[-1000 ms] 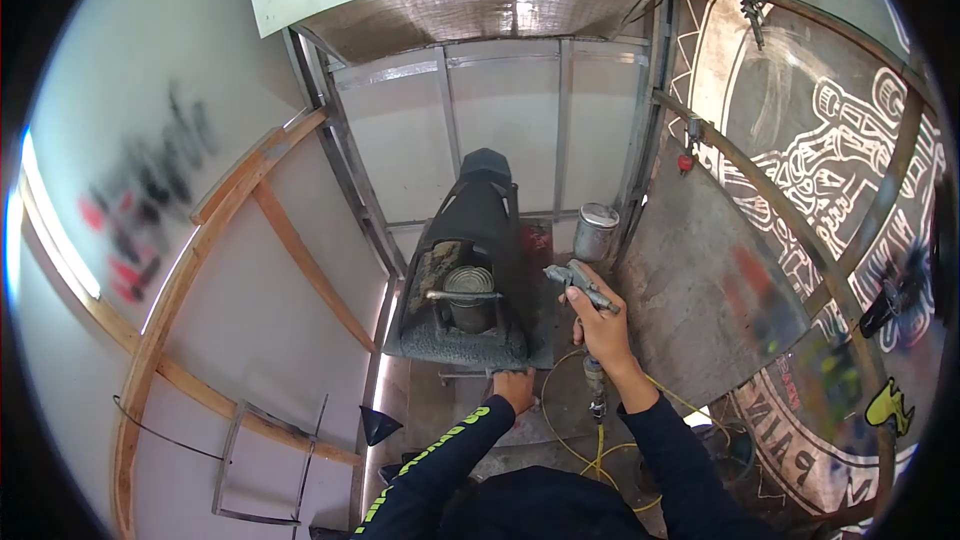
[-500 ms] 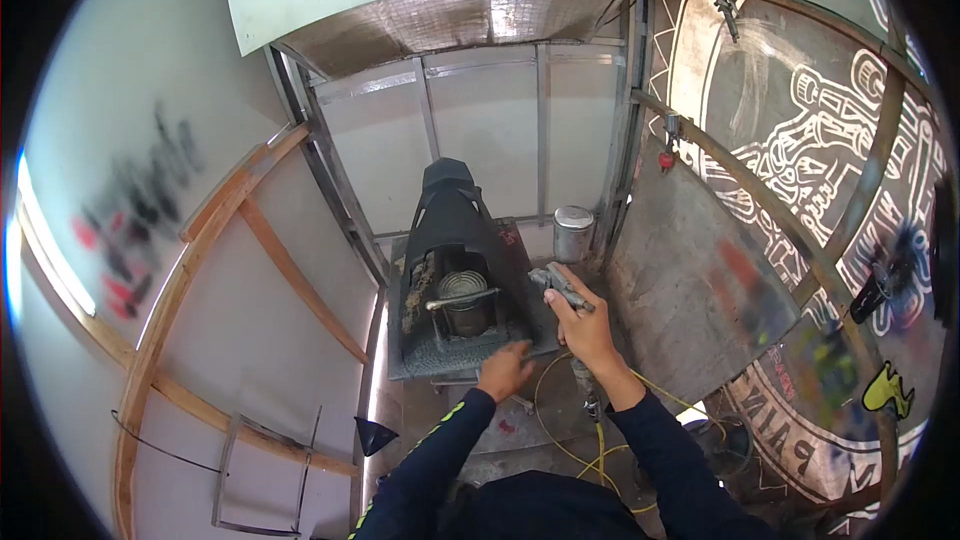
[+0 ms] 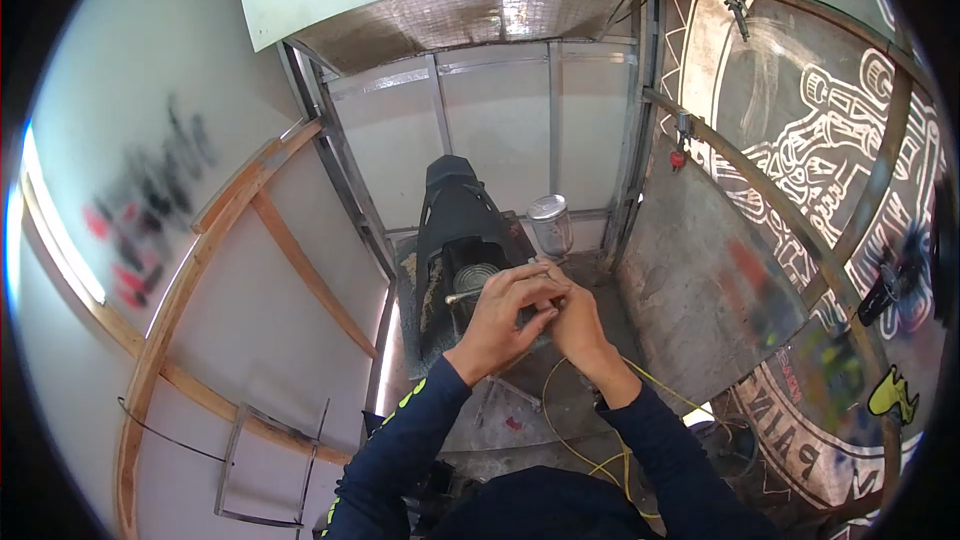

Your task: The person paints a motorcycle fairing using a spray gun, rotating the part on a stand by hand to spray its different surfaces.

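Note:
My right hand is closed around a spray gun, whose body is mostly hidden behind my fingers. Its silver metal cup stands up just beyond my hands. Against the gun and the right hand, my left hand bends its fingers and thumb; the exact part it grips is hidden. Ahead and a little left lies a matte black moulded panel, resembling a motorcycle fairing, on a board. A round, ringed metal piece shows in the panel's opening, partly covered by my left hand.
A yellow hose loops over the floor below my right arm. Wooden beams frame the left wall. Another spray gun and a small red-tipped one hang from the right-hand rail. A painted banner covers that side.
My left hand has risen from beside the board to meet the right hand at the spray gun. The gun and its cup have shifted left, and the view has turned slightly.

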